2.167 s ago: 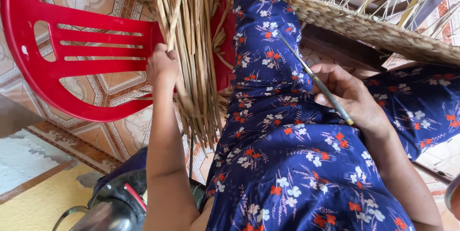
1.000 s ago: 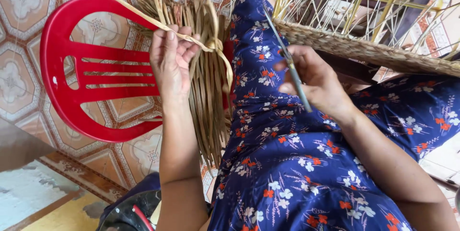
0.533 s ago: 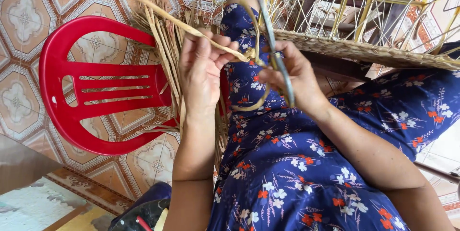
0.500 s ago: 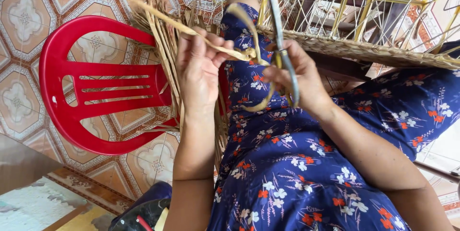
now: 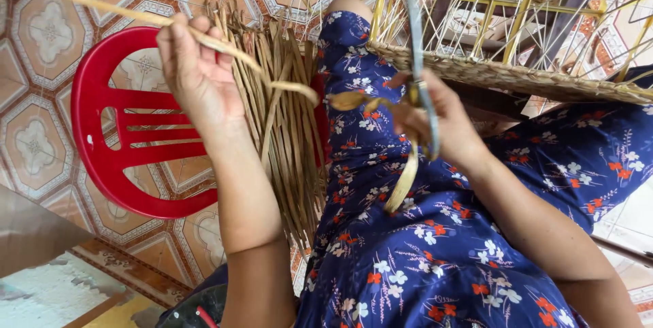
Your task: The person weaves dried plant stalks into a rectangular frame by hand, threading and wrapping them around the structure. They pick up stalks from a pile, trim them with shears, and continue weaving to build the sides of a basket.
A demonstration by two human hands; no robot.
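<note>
My left hand is raised over the red stool and grips a long tan fibre strand that runs from the far left across to my right hand. My right hand holds the strand's other end, which loops and hangs down, together with a thin metal tool pointing up. A bundle of dried straw strips lies between my hands, resting across the stool and my lap in a blue floral garment.
A red plastic stool stands on patterned floor tiles at left. A half-woven basket with yellow metal frame bars and upright stakes sits at the upper right. A dark object with a red part lies at the bottom edge.
Both hands rose from the straw bundle. The left hand pulled one strand out and drew it away to the left; the right hand came up toward the basket rim with the tool and strand end.
</note>
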